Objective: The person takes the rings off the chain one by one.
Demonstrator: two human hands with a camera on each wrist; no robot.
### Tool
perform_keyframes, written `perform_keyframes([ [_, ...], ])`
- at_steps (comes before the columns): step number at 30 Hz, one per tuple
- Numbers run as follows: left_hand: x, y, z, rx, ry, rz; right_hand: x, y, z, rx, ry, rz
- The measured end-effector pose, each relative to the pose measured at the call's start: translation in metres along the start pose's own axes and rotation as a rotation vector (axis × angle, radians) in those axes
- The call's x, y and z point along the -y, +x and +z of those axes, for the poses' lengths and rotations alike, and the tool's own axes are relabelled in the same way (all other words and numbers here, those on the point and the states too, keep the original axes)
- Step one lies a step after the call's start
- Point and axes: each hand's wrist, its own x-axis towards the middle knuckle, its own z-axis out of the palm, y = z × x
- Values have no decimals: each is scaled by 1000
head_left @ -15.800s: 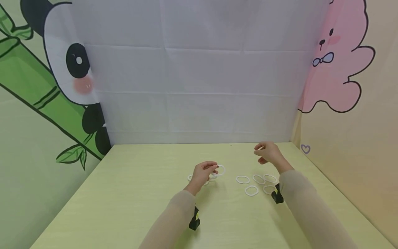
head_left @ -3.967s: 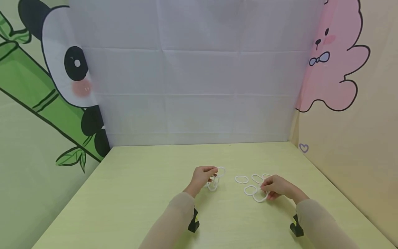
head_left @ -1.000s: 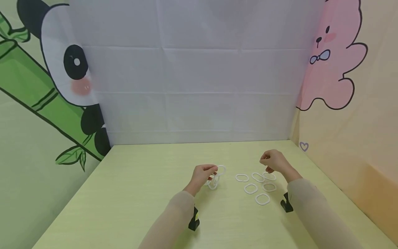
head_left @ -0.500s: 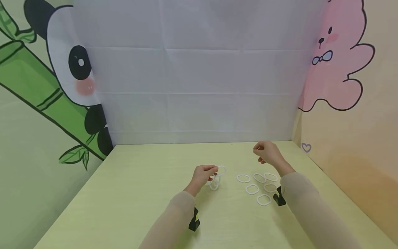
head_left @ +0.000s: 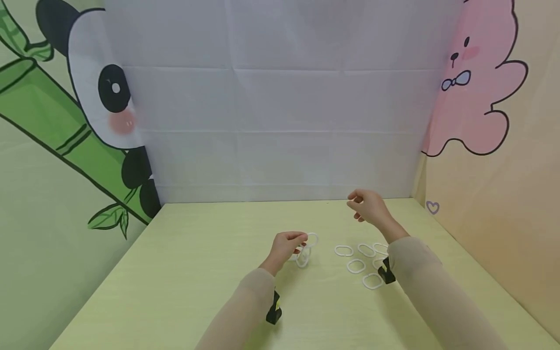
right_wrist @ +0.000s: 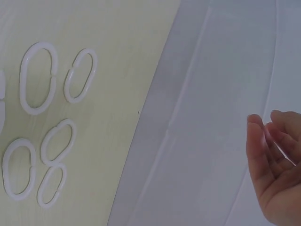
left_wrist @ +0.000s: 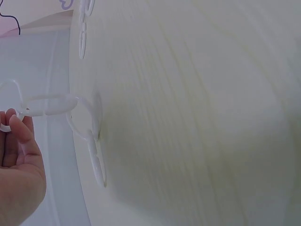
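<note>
My left hand (head_left: pixel 284 249) pinches a white plastic oval chain link (head_left: pixel 317 239) between thumb and fingertips, a little above the table. More joined white links (head_left: pixel 303 265) hang below it. In the left wrist view, this chain (left_wrist: pixel 51 112) runs from the fingertips, and its lower links (left_wrist: pixel 96 162) reach the tabletop. My right hand (head_left: pixel 369 209) is raised beyond the loose links, with fingers loosely bent and nothing between them. In the right wrist view, the same right hand (right_wrist: pixel 277 174) shows a gap between thumb and fingers.
Several loose white links, each with a small slit, lie on the pale table (head_left: pixel 197 272), among them a link (right_wrist: pixel 22 80) in the right wrist view. The right sleeve and black wrist camera (head_left: pixel 387 272) partly cover some. A grey-white cloth (head_left: pixel 280 121) hangs behind the table.
Four seconds ago my right hand held a link at the near side of the group; that link now lies loose. The right hand has since risen and moved away leftward. The left hand keeps its pinch.
</note>
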Motion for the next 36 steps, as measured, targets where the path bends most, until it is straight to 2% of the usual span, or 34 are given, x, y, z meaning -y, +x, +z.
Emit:
perform_keyframes([
  [5, -17, -11, 2, 6, 22, -3, 8, 1, 7, 14, 15, -62],
  [8, -21, -14, 2, 7, 26, -9, 11, 2, 12, 34, 27, -84],
  [19, -25, -16, 4, 9, 17, 0, 18, 0, 40, 119, 62, -108],
  [23, -21, -13, 4, 12, 12, 7, 16, -2, 50, 159, 65, -110],
  [31, 8, 8, 3, 10, -17, 21, 13, -6, 63, 241, 99, -125],
  [36, 13, 10, 4, 3, -1, 27, 11, -8, 71, 280, 128, -122],
])
